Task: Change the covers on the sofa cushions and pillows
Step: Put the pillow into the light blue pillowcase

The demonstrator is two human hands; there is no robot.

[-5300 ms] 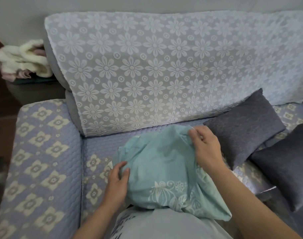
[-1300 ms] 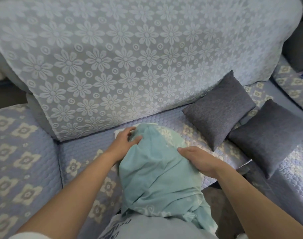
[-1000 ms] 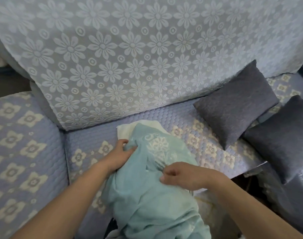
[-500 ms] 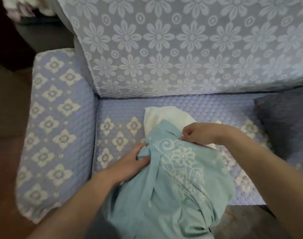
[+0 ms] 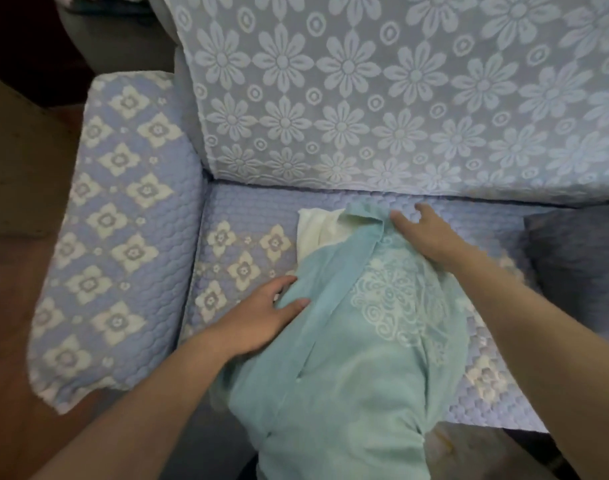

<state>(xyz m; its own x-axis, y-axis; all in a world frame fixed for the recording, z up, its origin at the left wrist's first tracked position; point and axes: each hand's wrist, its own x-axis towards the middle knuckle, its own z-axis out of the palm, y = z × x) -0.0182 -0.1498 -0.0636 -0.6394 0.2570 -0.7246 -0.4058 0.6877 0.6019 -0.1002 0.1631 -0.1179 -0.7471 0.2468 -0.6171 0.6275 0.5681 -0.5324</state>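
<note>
The teal cover (image 5: 358, 341) lies on the sofa seat (image 5: 247, 216), pulled most of the way over a cream pillow (image 5: 318, 226). Its long axis runs from the near edge of the seat, by the person's body, away toward the backrest, leaning a little to the left at the far end. The open end of the cover points at the backrest, and there one cream corner of the pillow sticks out, bare, at the far left. A white floral print shows on the top face of the cover, right of the middle, and a folded band of teal fabric runs diagonally from the far end down toward the near left.

The left hand (image 5: 261, 320) rests on the left flank of the cover, the thumb lying on top of the fabric and the fingers spread along its edge; whether the fingertips are pinching cloth I cannot tell. The right hand (image 5: 427, 237) lies on the far end of the cover, fingers extended and flat, pressing the fabric near its open edge.

A lace throw with daisies (image 5: 382, 98) hangs over the backrest. The quilted armrest (image 5: 116, 220) is at the left, and a dark grey cushion (image 5: 580, 258) sits on the seat at the right edge of view.
</note>
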